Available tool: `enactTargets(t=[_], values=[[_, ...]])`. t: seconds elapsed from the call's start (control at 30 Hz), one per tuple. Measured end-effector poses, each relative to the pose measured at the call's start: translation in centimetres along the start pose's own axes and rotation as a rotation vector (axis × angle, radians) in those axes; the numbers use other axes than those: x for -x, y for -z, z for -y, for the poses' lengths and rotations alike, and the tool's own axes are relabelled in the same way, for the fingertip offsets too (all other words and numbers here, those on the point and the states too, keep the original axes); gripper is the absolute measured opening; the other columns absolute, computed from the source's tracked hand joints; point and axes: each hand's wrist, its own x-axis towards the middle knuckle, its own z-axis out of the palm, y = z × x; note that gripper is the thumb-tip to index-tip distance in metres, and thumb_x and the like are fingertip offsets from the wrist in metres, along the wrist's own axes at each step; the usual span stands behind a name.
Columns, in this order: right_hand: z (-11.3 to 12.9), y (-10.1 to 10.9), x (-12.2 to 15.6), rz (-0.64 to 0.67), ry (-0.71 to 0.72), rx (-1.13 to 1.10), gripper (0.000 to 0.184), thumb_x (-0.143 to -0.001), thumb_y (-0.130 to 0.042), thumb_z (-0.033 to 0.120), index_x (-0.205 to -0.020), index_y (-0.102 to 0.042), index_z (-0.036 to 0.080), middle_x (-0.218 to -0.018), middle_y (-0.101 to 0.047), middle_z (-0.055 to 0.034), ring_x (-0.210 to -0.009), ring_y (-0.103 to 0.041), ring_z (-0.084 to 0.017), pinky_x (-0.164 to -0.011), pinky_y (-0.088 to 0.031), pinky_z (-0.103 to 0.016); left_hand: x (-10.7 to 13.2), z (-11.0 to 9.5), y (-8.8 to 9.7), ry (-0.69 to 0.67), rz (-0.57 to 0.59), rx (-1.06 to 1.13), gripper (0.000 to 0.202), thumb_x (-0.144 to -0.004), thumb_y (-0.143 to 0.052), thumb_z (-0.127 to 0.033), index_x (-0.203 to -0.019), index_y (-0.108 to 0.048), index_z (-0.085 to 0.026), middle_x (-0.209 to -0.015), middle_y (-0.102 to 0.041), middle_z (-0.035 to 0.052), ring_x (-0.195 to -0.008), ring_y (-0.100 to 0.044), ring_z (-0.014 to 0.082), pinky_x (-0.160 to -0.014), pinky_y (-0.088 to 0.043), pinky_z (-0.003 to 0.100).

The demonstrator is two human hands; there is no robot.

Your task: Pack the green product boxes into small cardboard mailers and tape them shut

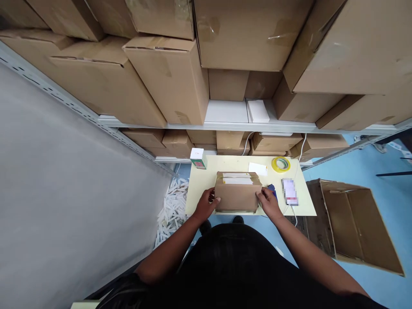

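A small pale yellow table (pixel 206 189) stands in the middle of the frame on a blue floor (pixel 386 184). A plain grey wall (pixel 64 193) fills the left side. Big brown cartons (pixel 167 73) crowd a metal shelf (pixel 238 126) across the top, with more cartons under it.

The brown box (pixel 237 195) sits in the middle of the table, near its front edge. The left hand (pixel 206 206) has its grip curled on the box's left end. The right hand (pixel 269 204) has its grip pressed on the right end. The box is clamped between the two.

A blue thing (pixel 272 190) peeks out by the right hand, but most of it is hidden. A flat thing (pixel 290 192) to the right of it is blurred, and a white cord runs from it. The person's dark top covers the bottom of the frame.

The box is cardboard with pale tape along its top. A round yellow tape roll (pixel 280 164) lies at the back right of the table, just beside a white paper slip (pixel 257 168). A little white and green box (pixel 197 158) stands at the back left corner. An open, tipped carton (pixel 354 223) lies on the floor at the right. A heap of thin white strips (pixel 172 208) lies on the floor at the left.
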Motion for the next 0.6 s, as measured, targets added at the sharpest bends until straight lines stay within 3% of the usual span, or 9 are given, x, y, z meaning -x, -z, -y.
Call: enactTargets(t=[0.13, 0.27, 0.37, 0.53, 0.6], values=[[1.7, -0.7, -1.5, -0.006, -0.023, 0.024, 0.059, -0.099, -0.032, 0.06, -0.133, -0.063, 0.023, -0.122, -0.071, -0.0105, -0.114, -0.066, -0.03, -0.097, -0.054, -0.043, -1.1, -0.6, 0.5, 0.001, -0.108, -0.013, 0.045, -0.095, -0.057, -0.048, -0.13, -0.062, -0.02, -0.115, -0.065, 0.0089, -0.1, -0.065, 0.0228, -0.091, -0.055, 0.04], [1.7, -2.2, -3.2, 0.068, -0.079, -0.003, 0.059, -0.098, -0.034, 0.061, -0.131, -0.066, 0.024, -0.121, -0.073, -0.0093, -0.114, -0.067, -0.029, -0.099, -0.054, -0.043, -2.0, 1.0, 0.1, 0.091, -0.05, -0.011, 0.047, -0.095, -0.055, -0.05, -0.129, -0.063, -0.019, -0.118, -0.068, 0.011, -0.1, -0.068, 0.0246, -0.087, -0.056, 0.041], [0.4, -3.2, -4.0, 0.121, -0.177, -0.103, 0.056, -0.094, -0.041, 0.061, -0.126, -0.068, 0.023, -0.122, -0.074, -0.0094, -0.113, -0.068, -0.029, -0.097, -0.055, -0.044, -2.2, 3.1, -0.6, 0.143, 0.04, 0.005, 0.043, -0.097, -0.051, -0.049, -0.126, -0.065, -0.021, -0.12, -0.072, 0.0104, -0.1, -0.07, 0.0243, -0.086, -0.057, 0.041], [-3.0, -4.3, -2.9, 0.071, -0.21, -0.166, 0.061, -0.094, -0.038, 0.066, -0.126, -0.066, 0.023, -0.125, -0.073, -0.0101, -0.113, -0.068, -0.028, -0.094, -0.056, -0.047, -1.5, 6.2, -1.1, 0.233, -0.082, 0.048, 0.053, -0.094, -0.047, -0.057, -0.128, -0.061, -0.019, -0.14, -0.062, 0.0166, -0.123, -0.063, 0.0284, -0.096, -0.055, 0.046], [-4.0, -4.8, -1.8, 0.088, -0.222, -0.198, 0.064, -0.095, -0.034, 0.067, -0.127, -0.066, 0.022, -0.124, -0.072, -0.0111, -0.112, -0.068, -0.028, -0.093, -0.056, -0.046, -1.1, 6.7, -1.0, 0.304, -0.068, 0.116, 0.057, -0.095, -0.043, -0.061, -0.129, -0.06, -0.019, -0.142, -0.06, 0.0175, -0.128, -0.061, 0.0293, -0.096, -0.055, 0.048]])
